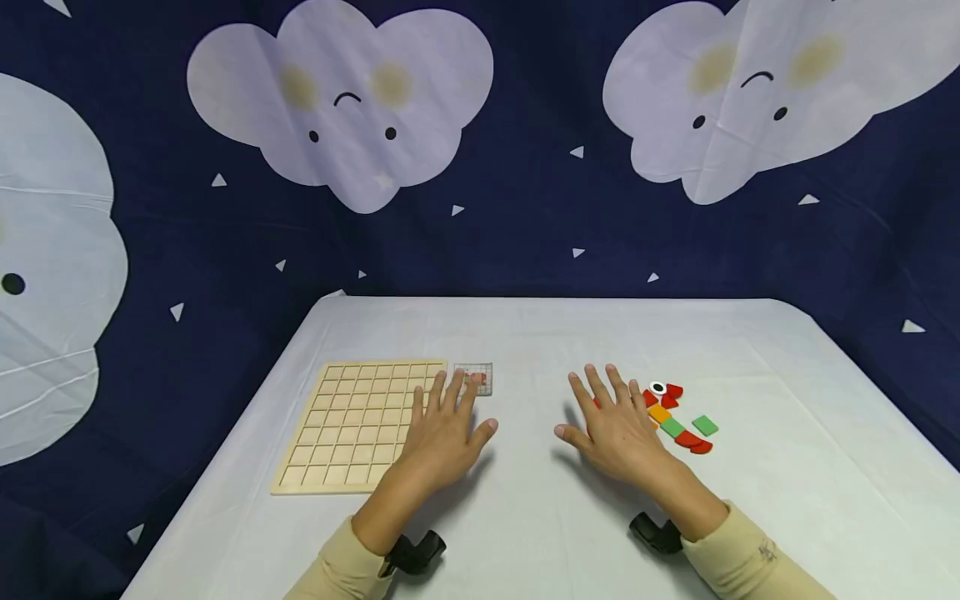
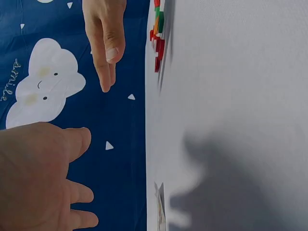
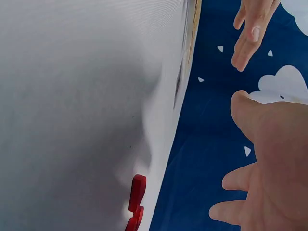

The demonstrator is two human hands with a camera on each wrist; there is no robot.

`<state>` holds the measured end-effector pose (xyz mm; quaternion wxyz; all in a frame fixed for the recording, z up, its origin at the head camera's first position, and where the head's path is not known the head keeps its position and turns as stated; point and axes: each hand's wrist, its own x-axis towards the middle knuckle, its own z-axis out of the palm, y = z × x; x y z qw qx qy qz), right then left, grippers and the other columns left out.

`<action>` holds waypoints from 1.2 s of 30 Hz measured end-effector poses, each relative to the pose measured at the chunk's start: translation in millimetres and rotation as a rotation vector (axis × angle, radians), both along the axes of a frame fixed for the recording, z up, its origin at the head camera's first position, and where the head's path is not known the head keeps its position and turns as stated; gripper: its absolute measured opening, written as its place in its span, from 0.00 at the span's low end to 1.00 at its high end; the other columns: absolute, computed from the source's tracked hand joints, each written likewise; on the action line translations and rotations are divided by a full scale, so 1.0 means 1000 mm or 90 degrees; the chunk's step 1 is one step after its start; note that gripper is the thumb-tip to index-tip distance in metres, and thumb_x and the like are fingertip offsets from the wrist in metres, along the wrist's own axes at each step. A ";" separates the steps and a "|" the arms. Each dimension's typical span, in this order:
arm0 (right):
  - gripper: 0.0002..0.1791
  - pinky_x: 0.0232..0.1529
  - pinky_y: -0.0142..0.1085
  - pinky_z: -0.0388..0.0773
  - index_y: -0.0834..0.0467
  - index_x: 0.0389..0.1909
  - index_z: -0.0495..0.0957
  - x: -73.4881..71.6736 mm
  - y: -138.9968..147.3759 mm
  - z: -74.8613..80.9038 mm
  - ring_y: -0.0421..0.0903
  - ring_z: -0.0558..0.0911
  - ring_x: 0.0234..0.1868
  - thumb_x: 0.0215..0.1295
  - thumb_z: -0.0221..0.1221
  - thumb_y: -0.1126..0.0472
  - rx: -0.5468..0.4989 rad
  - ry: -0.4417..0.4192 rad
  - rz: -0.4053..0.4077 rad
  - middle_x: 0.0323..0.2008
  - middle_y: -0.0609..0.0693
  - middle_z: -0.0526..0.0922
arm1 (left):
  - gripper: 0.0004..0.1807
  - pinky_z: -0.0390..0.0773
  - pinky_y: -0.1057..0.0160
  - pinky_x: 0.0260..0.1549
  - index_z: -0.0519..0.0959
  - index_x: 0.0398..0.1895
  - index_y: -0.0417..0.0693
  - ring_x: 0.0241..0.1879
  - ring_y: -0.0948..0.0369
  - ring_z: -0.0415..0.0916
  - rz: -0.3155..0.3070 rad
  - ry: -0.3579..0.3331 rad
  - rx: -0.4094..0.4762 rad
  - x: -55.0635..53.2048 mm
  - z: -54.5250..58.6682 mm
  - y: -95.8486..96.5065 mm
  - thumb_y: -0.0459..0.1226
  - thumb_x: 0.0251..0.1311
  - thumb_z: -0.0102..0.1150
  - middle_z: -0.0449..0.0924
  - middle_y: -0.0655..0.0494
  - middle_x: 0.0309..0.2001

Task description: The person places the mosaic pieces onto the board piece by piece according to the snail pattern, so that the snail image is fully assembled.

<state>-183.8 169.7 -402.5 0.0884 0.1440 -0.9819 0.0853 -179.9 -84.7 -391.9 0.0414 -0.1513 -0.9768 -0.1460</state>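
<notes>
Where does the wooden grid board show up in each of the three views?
Head: the wooden grid board lies left of centre, partly hidden by the left hand.
Left wrist: not visible.
Right wrist: only its tan edge, at the top, right of centre.
Shared landmark: red pieces, visible in all three views.

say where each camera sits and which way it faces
Head: worn on the head, looks forward and down at the grid board, card and colored pieces; left hand, right hand and sleeves show.
Left wrist: on that wrist, image sideways, faces the backdrop across the table; left hand lower left, right hand at top.
Right wrist: on that wrist, also sideways, faces the backdrop; right hand lower right, left hand at top.
Wrist views share both hands.
</notes>
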 end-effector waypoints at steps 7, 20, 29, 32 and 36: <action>0.43 0.68 0.62 0.43 0.55 0.72 0.55 -0.004 -0.003 0.002 0.65 0.49 0.73 0.61 0.54 0.37 0.001 0.004 0.008 0.72 0.60 0.55 | 0.38 0.37 0.39 0.69 0.53 0.73 0.49 0.75 0.46 0.35 0.010 0.007 0.020 -0.001 0.003 -0.014 0.59 0.67 0.39 0.46 0.45 0.75; 0.42 0.68 0.61 0.45 0.55 0.71 0.56 -0.020 -0.014 0.005 0.62 0.51 0.73 0.62 0.54 0.38 -0.033 0.008 0.040 0.72 0.59 0.57 | 0.38 0.35 0.36 0.67 0.50 0.74 0.45 0.74 0.42 0.33 0.047 0.014 0.079 -0.006 0.008 -0.077 0.54 0.67 0.44 0.43 0.41 0.75; 0.38 0.68 0.59 0.46 0.56 0.71 0.58 -0.037 -0.024 0.002 0.59 0.55 0.73 0.64 0.54 0.42 -0.115 -0.004 0.085 0.71 0.57 0.60 | 0.39 0.36 0.30 0.62 0.49 0.74 0.45 0.73 0.39 0.30 0.056 -0.009 0.130 -0.013 0.009 -0.132 0.53 0.67 0.46 0.41 0.39 0.75; 0.36 0.68 0.58 0.47 0.57 0.69 0.61 -0.042 -0.029 0.001 0.59 0.58 0.72 0.64 0.55 0.44 -0.148 0.003 0.099 0.69 0.58 0.63 | 0.39 0.36 0.29 0.60 0.49 0.74 0.45 0.73 0.38 0.31 0.057 -0.015 0.143 -0.015 0.009 -0.147 0.53 0.67 0.46 0.41 0.38 0.75; 0.35 0.68 0.58 0.49 0.57 0.68 0.63 -0.047 -0.036 0.000 0.59 0.60 0.71 0.64 0.55 0.45 -0.175 0.005 0.113 0.68 0.58 0.66 | 0.39 0.37 0.29 0.59 0.49 0.74 0.46 0.72 0.36 0.32 0.056 -0.028 0.153 -0.017 0.007 -0.165 0.54 0.66 0.46 0.42 0.37 0.74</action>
